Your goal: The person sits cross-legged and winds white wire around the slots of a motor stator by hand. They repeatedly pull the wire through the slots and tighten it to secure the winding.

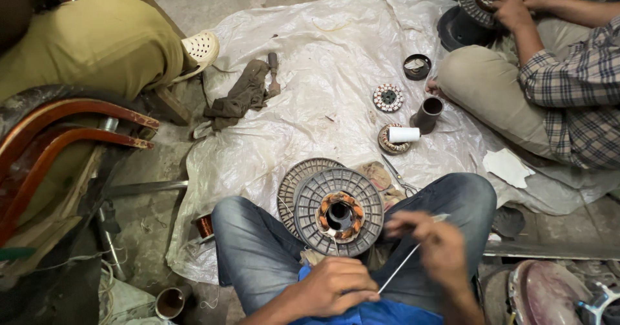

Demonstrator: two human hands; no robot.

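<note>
The person sits cross-legged at the near edge of a plastic sheet [323, 53] spread on the floor; a round grey ribbed motor housing [338, 212] with copper windings at its centre rests between the knees. The left hand [336, 286] is closed in a pinch on one end of a thin white strip [403, 263]; the right hand [434, 238] grips its other end, fingers curled, just beside the housing. Farther out on the sheet lie a white roll [403, 134], a dark cup [427, 114], scissors [399, 178] and a brown rag [239, 97]; at the far right corner another person's hands [516, 5] hold a similar housing.
</note>
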